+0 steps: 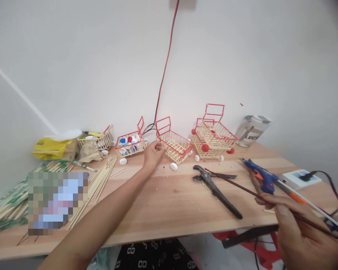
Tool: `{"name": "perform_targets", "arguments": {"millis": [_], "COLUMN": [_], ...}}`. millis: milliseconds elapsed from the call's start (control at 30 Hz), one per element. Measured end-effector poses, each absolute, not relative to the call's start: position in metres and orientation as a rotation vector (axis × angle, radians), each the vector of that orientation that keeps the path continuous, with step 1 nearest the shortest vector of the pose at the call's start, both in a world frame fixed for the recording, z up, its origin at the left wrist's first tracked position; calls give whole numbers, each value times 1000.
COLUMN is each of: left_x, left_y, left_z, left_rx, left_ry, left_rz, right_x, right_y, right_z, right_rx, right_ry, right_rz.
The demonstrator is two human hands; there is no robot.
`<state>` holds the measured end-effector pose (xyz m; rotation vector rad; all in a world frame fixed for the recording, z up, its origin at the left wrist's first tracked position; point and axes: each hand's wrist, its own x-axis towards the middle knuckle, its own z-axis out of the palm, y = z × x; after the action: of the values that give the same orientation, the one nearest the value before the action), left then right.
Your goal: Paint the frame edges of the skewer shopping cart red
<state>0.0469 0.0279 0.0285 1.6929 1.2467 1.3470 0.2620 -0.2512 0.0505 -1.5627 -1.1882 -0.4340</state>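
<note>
Black pliers (216, 187) lie near a blue glue gun (260, 176); chopsticks (101, 178), perhaps bamboo, lie leftward.

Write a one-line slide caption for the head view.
Left hand touches a red-rimmed miniature stick cart on the wooden table; right hand holds a thin dark stick.

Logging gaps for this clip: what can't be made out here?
- Head view: pixelated patch hides whatever lies on the sticks.
- Right hand is cut off by the bottom edge; the thin rod it holds runs out of frame.
- Left hand covers its contact with the small cart.
- Can label partly readable.
</note>
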Motion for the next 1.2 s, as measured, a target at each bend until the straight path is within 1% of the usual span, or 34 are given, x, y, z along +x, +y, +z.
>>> {"name": "perform_targets", "arguments": {"millis": [100, 267, 367, 633, 867, 1200], "left_x": [52, 59, 61, 52, 43, 39], "left_y": [23, 20, 15, -12, -18, -17], "left_z": [24, 13, 6, 5, 6, 13], "left_rx": [1653, 1622, 1591, 1461, 1538, 1571], "left_ry": [1285, 1373, 1390, 1208, 1179, 1153], "left_rz": [1373, 1401, 1407, 1329, 1309, 1303], "right_x": [267, 276, 273, 241, 236, 234], "right_y": [-250, -239, -229, -199, -182, -167], "right_z": [51, 41, 38, 32, 21, 30], "right_rx": [-1566, -1334, -1277, -1086, -1117, -1179], "right_ry": [-1166, -1172, -1266, -1557, -1651, -1736], "right_rz": [-458, -428, -380, -376, -415, -457]}}
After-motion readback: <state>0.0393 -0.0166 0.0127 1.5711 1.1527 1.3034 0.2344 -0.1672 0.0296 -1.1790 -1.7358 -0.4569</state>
